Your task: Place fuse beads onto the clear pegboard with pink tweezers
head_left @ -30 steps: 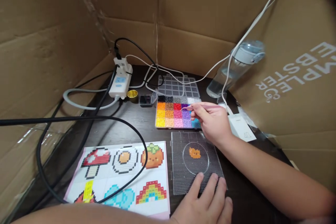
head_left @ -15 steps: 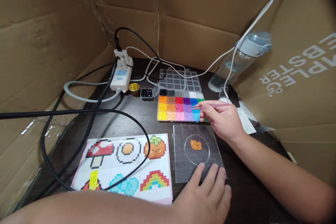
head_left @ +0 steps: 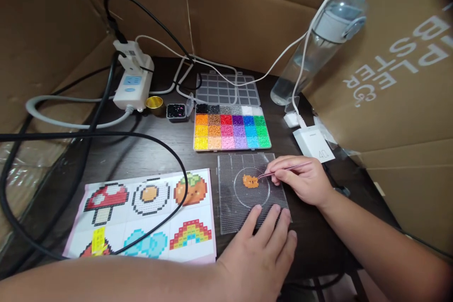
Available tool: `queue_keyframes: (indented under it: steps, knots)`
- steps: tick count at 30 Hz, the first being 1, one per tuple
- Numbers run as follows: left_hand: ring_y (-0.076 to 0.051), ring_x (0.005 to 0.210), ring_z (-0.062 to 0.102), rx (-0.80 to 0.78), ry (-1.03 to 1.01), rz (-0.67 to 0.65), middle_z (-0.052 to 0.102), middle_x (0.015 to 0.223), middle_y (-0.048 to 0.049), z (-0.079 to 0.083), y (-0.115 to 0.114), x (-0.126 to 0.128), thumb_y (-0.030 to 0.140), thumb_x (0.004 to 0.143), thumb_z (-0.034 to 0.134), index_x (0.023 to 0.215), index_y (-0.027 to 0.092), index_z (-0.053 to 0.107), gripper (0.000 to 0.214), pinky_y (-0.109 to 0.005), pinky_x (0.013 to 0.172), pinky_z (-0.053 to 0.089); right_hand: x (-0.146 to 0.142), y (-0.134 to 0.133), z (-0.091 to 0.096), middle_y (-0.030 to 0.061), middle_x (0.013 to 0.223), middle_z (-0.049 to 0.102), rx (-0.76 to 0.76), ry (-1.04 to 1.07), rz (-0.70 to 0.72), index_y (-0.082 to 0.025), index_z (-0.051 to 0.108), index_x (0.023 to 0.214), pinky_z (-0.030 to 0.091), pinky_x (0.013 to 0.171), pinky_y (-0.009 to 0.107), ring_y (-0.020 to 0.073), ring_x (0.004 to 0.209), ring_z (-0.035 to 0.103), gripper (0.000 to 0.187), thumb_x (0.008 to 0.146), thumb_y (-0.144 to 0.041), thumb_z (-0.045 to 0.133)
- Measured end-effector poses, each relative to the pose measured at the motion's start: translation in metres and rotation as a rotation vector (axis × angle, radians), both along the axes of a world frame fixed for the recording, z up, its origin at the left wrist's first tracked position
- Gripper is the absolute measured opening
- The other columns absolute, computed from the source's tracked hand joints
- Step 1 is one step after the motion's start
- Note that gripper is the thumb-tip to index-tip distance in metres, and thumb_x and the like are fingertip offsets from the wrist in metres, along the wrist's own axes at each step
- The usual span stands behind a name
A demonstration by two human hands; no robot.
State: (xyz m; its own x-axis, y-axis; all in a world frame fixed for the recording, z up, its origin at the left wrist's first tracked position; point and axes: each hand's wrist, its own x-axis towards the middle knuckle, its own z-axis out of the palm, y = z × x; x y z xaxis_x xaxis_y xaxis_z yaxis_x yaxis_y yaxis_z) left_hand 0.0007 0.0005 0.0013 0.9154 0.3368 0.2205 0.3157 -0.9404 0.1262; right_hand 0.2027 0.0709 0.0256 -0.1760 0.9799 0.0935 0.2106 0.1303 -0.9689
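My right hand (head_left: 300, 180) pinches thin pink tweezers (head_left: 283, 170), whose tips rest at the right edge of a small patch of orange beads (head_left: 250, 181) on a clear square pegboard (head_left: 233, 212). My left hand (head_left: 260, 255) lies flat with its fingers spread, and the fingertips press on the pegboard's near edge. Just behind the pegboard stands an open bead box (head_left: 231, 132) with many coloured compartments, its clear lid (head_left: 226, 89) folded back. A sheet of pixel patterns (head_left: 145, 214) lies to the left of the pegboard.
A black cable (head_left: 106, 134) loops over the pattern sheet. A white power strip (head_left: 132, 85), a gold cap (head_left: 154, 102) and a small black dish (head_left: 176, 111) sit at the back left. A water bottle (head_left: 311, 52) and white charger (head_left: 314, 144) stand to the right. Cardboard walls surround the dark table (head_left: 141, 151).
My right hand has come back from the bead box with the tweezers and lowered their tips to the orange beads on the pegboard. The view has tilted downward. My left hand has stayed on the pegboard.
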Motion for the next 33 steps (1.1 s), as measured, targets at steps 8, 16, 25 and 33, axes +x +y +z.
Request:
queue_keyframes:
  steps: [8, 16, 25, 33]
  knots:
    - [-0.035, 0.139, 0.037, 0.001, -0.003, -0.002, 0.044, 0.151, -0.0164, 0.002, 0.001, -0.001, 0.046, 0.095, 0.046, 0.139, 0.016, 0.053, 0.053, -0.054, 0.110, 0.015, -0.001, 0.001, 0.000, 0.0067, 0.079, 0.073, 0.001, -0.029, 0.003, -0.019, 0.079, 0.082, 0.053, 0.051, 0.026, 0.0117, 0.056, 0.061, 0.015, 0.088, -0.025, 0.068]
    - [-0.036, 0.140, 0.036, -0.013, 0.018, -0.011, 0.042, 0.152, -0.0174, 0.001, 0.000, 0.000, 0.046, 0.095, 0.046, 0.140, 0.015, 0.051, 0.055, -0.054, 0.111, 0.019, -0.003, 0.001, 0.002, 0.0077, 0.079, 0.074, -0.005, -0.059, -0.007, -0.018, 0.079, 0.080, 0.053, 0.050, 0.026, 0.0120, 0.055, 0.061, 0.017, 0.086, -0.030, 0.069]
    - [-0.034, 0.137, 0.041, 0.035, -0.015, -0.005, 0.047, 0.149, -0.0158, 0.000, 0.001, -0.001, 0.044, 0.099, 0.041, 0.137, 0.017, 0.055, 0.049, -0.052, 0.107, 0.028, 0.005, 0.004, -0.009, 0.0067, 0.079, 0.073, -0.052, 0.121, -0.085, -0.019, 0.079, 0.082, 0.052, 0.055, 0.030, 0.0130, 0.057, 0.061, 0.017, 0.088, -0.032, 0.069]
    - [-0.024, 0.122, 0.056, 0.455, -0.144, 0.081, 0.059, 0.138, -0.0058, -0.034, 0.002, 0.002, 0.030, 0.103, 0.038, 0.137, 0.026, 0.052, 0.037, -0.042, 0.095, 0.043, -0.035, 0.051, 0.022, 0.0060, 0.073, 0.073, 0.074, 0.102, -0.190, -0.019, 0.079, 0.082, 0.054, 0.057, 0.030, 0.0143, 0.059, 0.062, 0.022, 0.086, -0.039, 0.071]
